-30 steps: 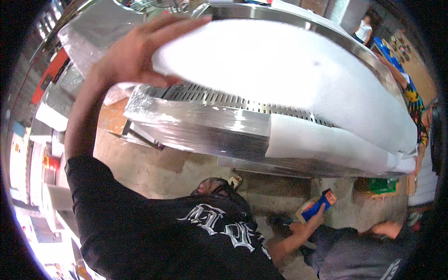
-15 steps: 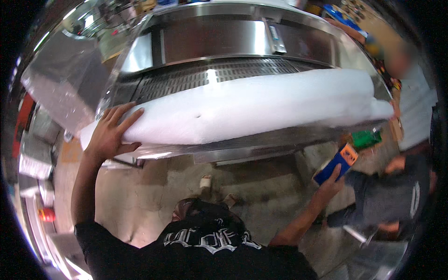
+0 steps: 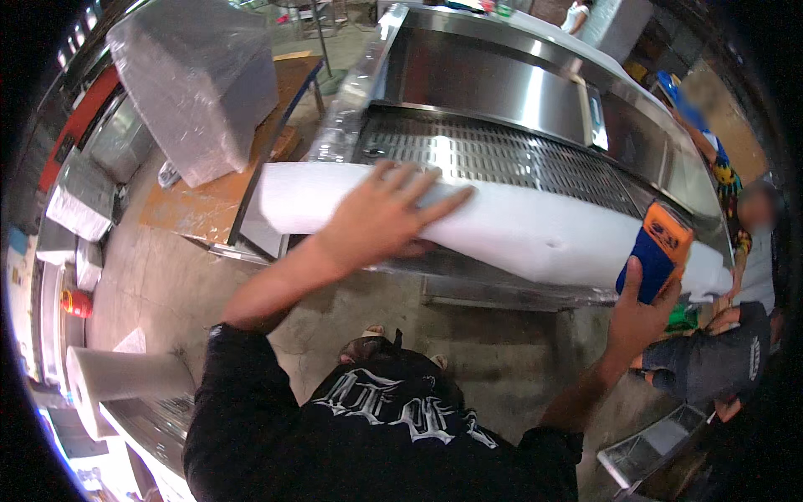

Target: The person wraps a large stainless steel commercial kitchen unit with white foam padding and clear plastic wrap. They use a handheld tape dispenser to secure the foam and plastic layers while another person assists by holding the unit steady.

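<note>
A long white foam sheet (image 3: 502, 226) lies folded along the near edge of a stainless steel unit (image 3: 489, 71) with a slotted metal grate (image 3: 502, 159). My left hand (image 3: 387, 209) rests on the foam left of its middle, fingers spread, gripping nothing. In my right hand (image 3: 640, 316) is an orange-and-blue box-shaped pack (image 3: 661, 247), held upright with the thumb on its blue side. The pack is in front of the foam's right part; whether they touch I cannot tell. Clear plastic wrap (image 3: 343, 117) covers the unit's left edge.
A large plastic-wrapped block (image 3: 196, 84) stands on a brown worktable (image 3: 196, 205) at the left. A roll of wrapping material (image 3: 125, 385) is at the lower left. Co-workers stand at the right, one in a dark shirt (image 3: 719, 356) near a metal step stool (image 3: 652, 443).
The view has shifted left. My left hand has moved right along the foam, away from its left end. My right hand has risen with the pack from below the unit's edge to the foam.
</note>
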Available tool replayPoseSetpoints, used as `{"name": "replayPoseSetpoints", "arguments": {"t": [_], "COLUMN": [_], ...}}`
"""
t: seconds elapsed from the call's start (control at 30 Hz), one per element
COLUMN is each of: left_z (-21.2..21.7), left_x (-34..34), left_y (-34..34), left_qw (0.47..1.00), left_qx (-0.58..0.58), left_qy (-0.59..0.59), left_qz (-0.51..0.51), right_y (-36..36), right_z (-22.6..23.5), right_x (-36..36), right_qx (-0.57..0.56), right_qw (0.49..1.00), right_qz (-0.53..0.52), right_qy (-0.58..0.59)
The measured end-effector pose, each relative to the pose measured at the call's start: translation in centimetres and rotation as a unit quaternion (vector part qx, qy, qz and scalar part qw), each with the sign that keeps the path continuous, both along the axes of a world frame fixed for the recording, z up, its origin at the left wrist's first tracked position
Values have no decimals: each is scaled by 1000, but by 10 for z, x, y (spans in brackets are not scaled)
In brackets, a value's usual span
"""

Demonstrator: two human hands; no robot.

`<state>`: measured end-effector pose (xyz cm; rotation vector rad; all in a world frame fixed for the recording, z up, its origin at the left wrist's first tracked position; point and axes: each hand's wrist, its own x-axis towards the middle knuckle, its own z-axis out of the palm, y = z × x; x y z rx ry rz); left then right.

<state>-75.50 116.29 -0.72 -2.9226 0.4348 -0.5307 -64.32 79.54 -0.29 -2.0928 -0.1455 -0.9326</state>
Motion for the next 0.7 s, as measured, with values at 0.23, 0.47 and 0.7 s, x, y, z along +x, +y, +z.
{"name": "replayPoseSetpoints", "arguments": {"t": [0.23, 0.47, 0.7], "left_z": [10, 12, 16], "left_x": [-33, -51, -46], "left_y": [44, 68, 45], "left_qw": [993, 998, 998], "left_qx": [-108, -13, -22], "left_qy": [-37, -59, -65], "left_qz": [-16, 6, -9], "right_y": [30, 42, 15], "right_z": [-5, -5, 9], "right_x": [17, 4, -6], "right_qx": [-172, -163, -74], "right_qw": [973, 972, 977], "right_qz": [-126, -169, -192], "right_qy": [90, 21, 60]}}
